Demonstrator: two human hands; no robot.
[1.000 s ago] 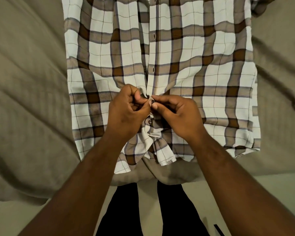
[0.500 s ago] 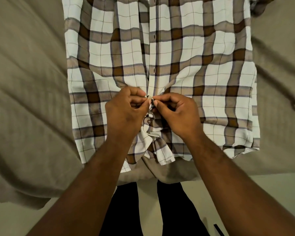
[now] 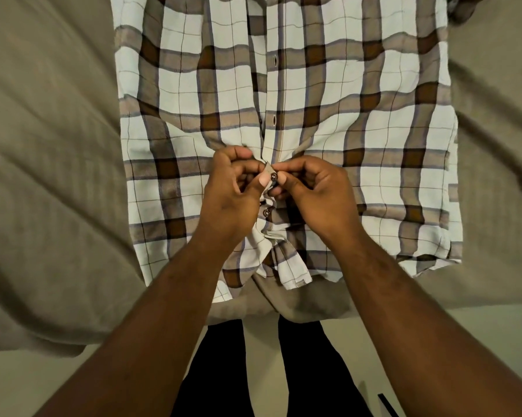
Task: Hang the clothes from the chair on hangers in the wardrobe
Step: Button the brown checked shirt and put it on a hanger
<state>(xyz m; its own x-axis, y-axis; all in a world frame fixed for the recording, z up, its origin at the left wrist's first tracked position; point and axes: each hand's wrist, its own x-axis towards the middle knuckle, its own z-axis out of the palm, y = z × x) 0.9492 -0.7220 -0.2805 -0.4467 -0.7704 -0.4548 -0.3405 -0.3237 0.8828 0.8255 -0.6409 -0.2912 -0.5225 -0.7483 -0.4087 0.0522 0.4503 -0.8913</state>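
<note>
In the head view we find the plaid shirt (image 3: pixel 374 130) spread flat, front up, on the bed (image 3: pixel 49 176). Its collar end runs off the frame at 12 o'clock and its hem lies toward 6 o'clock, close to the bed's edge. Both hands meet on the placket at the centre of the frame. The left hand (image 3: pixel 232 194), reaching in from 7 o'clock, has its fingers (image 3: pixel 261 180) curled and pinches one cloth edge. The right hand (image 3: pixel 317 194), from 5 o'clock, pinches the other edge, with a dark button (image 3: pixel 273 176) between the two thumbs. A second button (image 3: pixel 265 212) shows just at 6 o'clock of the first, where the lower placket gapes and bunches. We see broad bed cover at 9 o'clock and 3 o'clock of the shirt. Pale floor (image 3: pixel 27 380) and dark trouser legs (image 3: pixel 220 371) lie at 6 o'clock.
</note>
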